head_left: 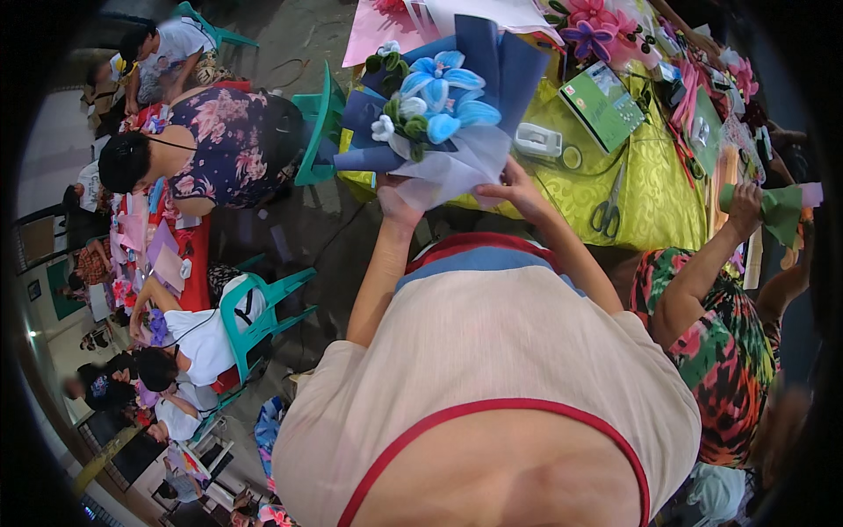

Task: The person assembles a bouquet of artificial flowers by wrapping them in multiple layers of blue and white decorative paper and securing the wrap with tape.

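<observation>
A bouquet (443, 97) of fuzzy light-blue and white flowers with dark green leaves is held up in front of me at the table's near edge. Dark blue paper (518, 75) backs it, and sheer white wrap (461, 167) gathers around its lower part. My left hand (402, 200) grips the bouquet's base from below, its fingers partly hidden by the wrap. On the right side of that wrap, my right hand (516, 189) pinches the white material between thumb and fingers.
The yellow-covered table (650, 215) bears scissors (608, 206), a white tape dispenser (537, 139), a tape roll (572, 157), a green box (601, 105) and pink and purple flowers (593, 31). A co-worker's hand (745, 206) holds green wrap at right. Green chairs (255, 307) and seated people are at left.
</observation>
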Motion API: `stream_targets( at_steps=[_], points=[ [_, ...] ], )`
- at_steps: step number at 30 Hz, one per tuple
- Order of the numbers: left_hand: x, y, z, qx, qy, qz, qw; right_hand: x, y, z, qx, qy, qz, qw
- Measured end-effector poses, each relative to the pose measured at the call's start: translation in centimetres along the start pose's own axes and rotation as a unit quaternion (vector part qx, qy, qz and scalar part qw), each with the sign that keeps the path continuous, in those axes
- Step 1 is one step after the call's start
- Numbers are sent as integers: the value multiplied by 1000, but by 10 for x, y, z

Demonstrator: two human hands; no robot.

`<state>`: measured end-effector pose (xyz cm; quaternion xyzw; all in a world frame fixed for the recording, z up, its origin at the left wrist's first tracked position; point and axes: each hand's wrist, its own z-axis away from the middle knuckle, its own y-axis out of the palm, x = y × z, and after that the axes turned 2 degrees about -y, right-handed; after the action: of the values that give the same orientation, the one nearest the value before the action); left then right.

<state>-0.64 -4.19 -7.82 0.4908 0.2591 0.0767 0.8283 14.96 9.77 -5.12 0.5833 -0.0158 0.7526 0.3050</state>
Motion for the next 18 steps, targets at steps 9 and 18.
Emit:
stream_targets(
  at_steps=[9,18],
  points=[
    [-23,-30,-10,-43,129,-33,990,-41,2,-33,73,39,-61,995],
    [-49,-38,18,31,122,90,988,-27,-24,-4,113,66,-100,986]
  ],
)
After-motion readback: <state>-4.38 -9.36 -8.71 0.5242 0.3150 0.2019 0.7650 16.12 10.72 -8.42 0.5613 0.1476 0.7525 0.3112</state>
